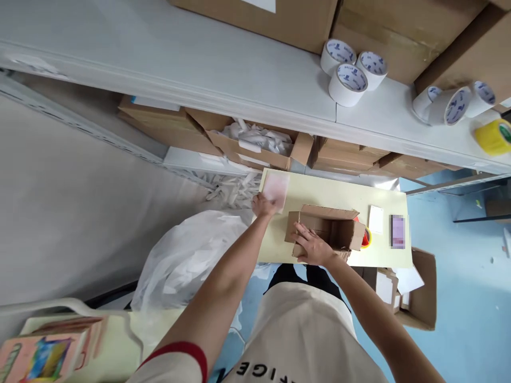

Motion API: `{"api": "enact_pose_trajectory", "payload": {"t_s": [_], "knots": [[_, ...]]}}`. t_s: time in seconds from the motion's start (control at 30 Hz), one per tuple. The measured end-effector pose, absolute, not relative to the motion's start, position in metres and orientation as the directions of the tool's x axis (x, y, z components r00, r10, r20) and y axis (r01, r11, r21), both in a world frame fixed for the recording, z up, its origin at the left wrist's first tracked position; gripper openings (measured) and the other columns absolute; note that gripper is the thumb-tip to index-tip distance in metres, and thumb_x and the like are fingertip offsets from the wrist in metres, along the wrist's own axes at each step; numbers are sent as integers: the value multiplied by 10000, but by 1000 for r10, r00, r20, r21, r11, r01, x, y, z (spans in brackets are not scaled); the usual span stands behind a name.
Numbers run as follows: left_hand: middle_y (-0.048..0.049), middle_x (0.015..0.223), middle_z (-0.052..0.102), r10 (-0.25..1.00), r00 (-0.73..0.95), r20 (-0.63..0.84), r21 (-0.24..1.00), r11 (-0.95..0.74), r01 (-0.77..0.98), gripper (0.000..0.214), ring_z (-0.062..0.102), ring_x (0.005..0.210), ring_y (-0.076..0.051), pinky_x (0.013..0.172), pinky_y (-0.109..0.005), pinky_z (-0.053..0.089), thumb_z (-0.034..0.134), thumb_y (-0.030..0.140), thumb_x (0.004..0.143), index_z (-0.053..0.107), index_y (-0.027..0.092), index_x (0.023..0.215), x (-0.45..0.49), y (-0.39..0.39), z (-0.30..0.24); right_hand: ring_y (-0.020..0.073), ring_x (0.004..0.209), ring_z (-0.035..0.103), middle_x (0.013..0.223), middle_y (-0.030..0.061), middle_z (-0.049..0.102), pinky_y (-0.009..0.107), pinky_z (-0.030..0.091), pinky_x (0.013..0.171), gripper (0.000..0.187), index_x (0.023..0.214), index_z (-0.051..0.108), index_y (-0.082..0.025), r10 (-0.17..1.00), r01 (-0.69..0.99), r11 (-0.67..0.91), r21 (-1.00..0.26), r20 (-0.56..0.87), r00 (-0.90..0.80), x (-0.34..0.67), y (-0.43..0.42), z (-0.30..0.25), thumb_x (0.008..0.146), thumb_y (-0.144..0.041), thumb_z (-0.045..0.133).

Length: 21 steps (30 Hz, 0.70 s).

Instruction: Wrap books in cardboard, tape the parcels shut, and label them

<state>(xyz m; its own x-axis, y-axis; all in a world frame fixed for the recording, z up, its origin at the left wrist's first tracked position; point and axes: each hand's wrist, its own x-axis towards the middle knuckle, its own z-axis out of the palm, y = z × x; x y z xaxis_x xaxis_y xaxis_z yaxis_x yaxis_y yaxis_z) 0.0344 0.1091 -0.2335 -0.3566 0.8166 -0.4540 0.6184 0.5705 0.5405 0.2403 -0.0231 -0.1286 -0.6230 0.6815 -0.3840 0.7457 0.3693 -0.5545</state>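
On the pale yellow table [319, 190], my left hand [264, 205] has its fingers closed on the near edge of a flat, pale pink packet [276, 189] at the far left corner. An open cardboard box [328, 214] with its flaps up stands near the table's front edge. My right hand [313, 247] grips this box at its near left side, fingers spread over the edge; the thumb is partly hidden. The visible inside of the box is bare cardboard. Partly behind its right end is a red and yellow tape roll [367, 237].
A white card [376, 219] and a purple packet [397, 232] lie at the table's right. Several white tape rolls [348, 85] stand on the shelf [239, 69] above. Beside the table are a plastic bag [191, 250] on the left and an open carton [425, 290] on the right.
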Motion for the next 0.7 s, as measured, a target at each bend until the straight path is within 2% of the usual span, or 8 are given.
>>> {"api": "enact_pose_trajectory", "payload": {"t_s": [0.07, 0.17, 0.3, 0.43, 0.53, 0.63, 0.7], "knots": [[-309, 1460, 368, 791, -371, -487, 508, 602, 616, 839, 358, 1366, -464, 1038, -580, 371, 700, 295, 717, 306, 65, 1421, 40, 119, -240, 324, 1506, 180, 1652, 122, 117, 510, 260, 1181, 879, 1475, 381, -248, 679, 739, 367, -564, -381, -628, 240, -23, -128, 710, -217, 812], [-299, 1393, 439, 774, -357, -524, 491, 616, 615, 847, 424, 1319, -454, 1021, -558, 395, 735, 217, 656, 340, 57, 1388, 40, 127, -244, 321, 1505, 186, 1651, 125, 120, 497, 256, 1186, 893, 1472, 387, -231, 679, 739, 362, -568, -383, -626, 239, -24, -129, 693, -196, 824], [-231, 1310, 557, 816, -284, -503, 553, 557, 620, 605, 507, 1279, -369, 1043, -461, 421, 653, 143, 713, 468, 89, 1286, 30, 119, -236, 312, 1504, 197, 1651, 118, 122, 488, 267, 1183, 853, 1465, 394, -250, 683, 737, 378, -560, -368, -630, 240, -25, -133, 719, -200, 804], [-149, 1127, 681, 861, -250, -443, 625, 497, 602, 442, 616, 1145, -331, 981, -437, 479, 588, 139, 742, 544, 162, 1182, 11, 93, -216, 306, 1503, 202, 1655, 135, 65, 473, 285, 1178, 864, 1467, 382, -231, 674, 717, 440, -541, -328, -661, 241, -23, -136, 719, -222, 812], [-108, 1045, 712, 895, -244, -375, 676, 444, 588, 365, 661, 1051, -293, 936, -401, 511, 550, 135, 737, 577, 186, 1098, -9, 76, -191, 316, 1496, 223, 1653, 147, 54, 482, 300, 1170, 926, 1493, 349, -225, 669, 724, 448, -524, -341, -661, 240, -20, -134, 701, -245, 828], [-88, 1060, 715, 929, -233, -287, 729, 369, 576, 355, 667, 1020, -253, 914, -360, 525, 525, 152, 744, 572, 186, 1093, -29, 68, -159, 322, 1505, 185, 1652, 138, 78, 518, 250, 1186, 1014, 1546, 238, -248, 678, 725, 471, -502, -320, -662, 241, -22, -127, 715, -300, 817], [-80, 1064, 712, 956, -203, -210, 773, 290, 565, 376, 665, 994, -240, 887, -350, 535, 519, 182, 753, 557, 178, 1128, -38, 68, -134, 329, 1513, 143, 1652, 126, 103, 555, 190, 1198, 1032, 1562, 182, -265, 733, 735, 483, -476, -238, -637, 249, -30, -122, 738, -371, 794]]}}
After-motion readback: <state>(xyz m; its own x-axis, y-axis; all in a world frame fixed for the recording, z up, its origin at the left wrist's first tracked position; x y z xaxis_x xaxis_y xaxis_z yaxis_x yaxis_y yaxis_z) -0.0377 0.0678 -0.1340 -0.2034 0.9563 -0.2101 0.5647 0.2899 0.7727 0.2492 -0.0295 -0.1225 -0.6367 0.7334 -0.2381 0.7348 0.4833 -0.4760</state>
